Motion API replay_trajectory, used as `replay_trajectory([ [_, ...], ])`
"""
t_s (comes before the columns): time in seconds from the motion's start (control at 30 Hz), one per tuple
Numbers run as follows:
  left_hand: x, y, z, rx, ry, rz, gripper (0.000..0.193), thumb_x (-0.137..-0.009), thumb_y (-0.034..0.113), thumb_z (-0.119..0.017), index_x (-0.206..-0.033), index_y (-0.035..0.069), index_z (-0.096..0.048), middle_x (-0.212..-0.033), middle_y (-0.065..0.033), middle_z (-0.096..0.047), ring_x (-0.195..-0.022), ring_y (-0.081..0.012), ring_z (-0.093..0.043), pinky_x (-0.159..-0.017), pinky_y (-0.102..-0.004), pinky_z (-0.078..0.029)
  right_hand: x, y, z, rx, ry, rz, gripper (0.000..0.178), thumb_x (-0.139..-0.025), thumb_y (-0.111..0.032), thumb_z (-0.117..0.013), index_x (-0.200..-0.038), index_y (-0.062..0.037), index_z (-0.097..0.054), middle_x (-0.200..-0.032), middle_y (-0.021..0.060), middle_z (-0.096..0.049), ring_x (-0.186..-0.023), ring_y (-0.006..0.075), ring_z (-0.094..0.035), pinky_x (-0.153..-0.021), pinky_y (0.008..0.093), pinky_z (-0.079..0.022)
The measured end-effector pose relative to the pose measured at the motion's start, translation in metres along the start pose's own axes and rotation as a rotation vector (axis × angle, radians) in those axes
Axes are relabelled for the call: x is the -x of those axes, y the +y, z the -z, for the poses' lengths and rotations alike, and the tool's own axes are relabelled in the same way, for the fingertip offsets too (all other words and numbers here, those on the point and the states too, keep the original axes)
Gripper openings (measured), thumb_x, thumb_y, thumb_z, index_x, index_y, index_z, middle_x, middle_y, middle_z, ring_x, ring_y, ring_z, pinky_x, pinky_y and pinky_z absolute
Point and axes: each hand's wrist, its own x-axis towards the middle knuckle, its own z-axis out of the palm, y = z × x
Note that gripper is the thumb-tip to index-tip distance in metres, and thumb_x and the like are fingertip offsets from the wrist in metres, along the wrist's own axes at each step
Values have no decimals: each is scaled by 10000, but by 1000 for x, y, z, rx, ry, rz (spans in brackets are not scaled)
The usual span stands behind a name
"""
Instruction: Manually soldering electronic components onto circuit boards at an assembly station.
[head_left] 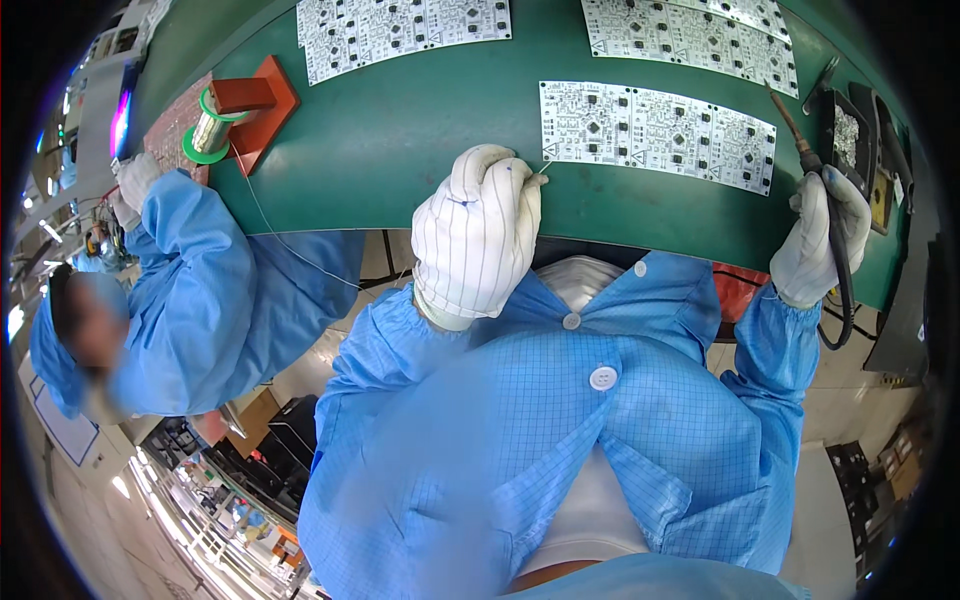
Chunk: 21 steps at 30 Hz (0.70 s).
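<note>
My left hand (478, 235), in a white striped glove, is closed by the table's front edge. Its thumb and fingertips pinch a thin solder wire (262, 205), whose end pokes out beside the left corner of a white circuit board panel (655, 135). That wire trails back to a green-flanged spool (212, 132) on a red stand (272, 110). In my right hand (822, 245), also gloved, is a soldering iron (808, 155), gripped like a pen. Its tip points up and away, to the right of the panel and apart from it.
More white board panels lie at the back left (410, 35) and overlap at the back right (695, 40). A dark holder with a tray of silvery bits (846, 135) stands at the right. The iron's black cord (845, 310) loops below my right hand. A co-worker in blue (215, 290) sits at the left.
</note>
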Motion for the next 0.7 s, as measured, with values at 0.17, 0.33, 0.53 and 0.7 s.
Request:
replay_trajectory([
  [0.17, -3, 0, 2, -3, -30, 43, 109, -836, 97, -699, -908, 59, -626, -950, -110, -624, -719, -277, -632, -615, -363, -529, -7, -1, 17, 45, 3, 27, 183, -923, -45, -647, -1100, 0, -658, -1055, 120, -681, -770, 124, -635, -679, 240, -523],
  [0.33, -6, -12, 2, 119, 41, 94, 81, -855, 97, -687, -879, 47, -628, -886, -111, -629, -696, -291, -616, -605, -376, -517, -15, -10, 9, 143, -170, -121, 257, -971, -135, -617, -1204, -40, -665, -1070, 68, -688, -753, 105, -642, -620, 231, -490],
  [0.53, -26, 7, 2, 535, -105, 454, 217, -888, 154, -692, -1008, -3, -603, -854, -97, -619, -735, -218, -635, -616, -303, -514, -15, -2, -3, 504, -260, 303, 189, -909, -11, -652, -1097, -28, -657, -965, 146, -709, -864, 193, -695, -778, 303, -541],
  [0.7, -34, 2, 17, 769, -104, 402, 280, -874, 146, -703, -1036, -26, -554, -919, -114, -615, -749, -177, -636, -646, -242, -531, 0, -9, -4, 67, -199, -83, 289, -957, -72, -629, -1223, 19, -563, -1083, 144, -677, -978, 205, -669, -855, 297, -529],
])
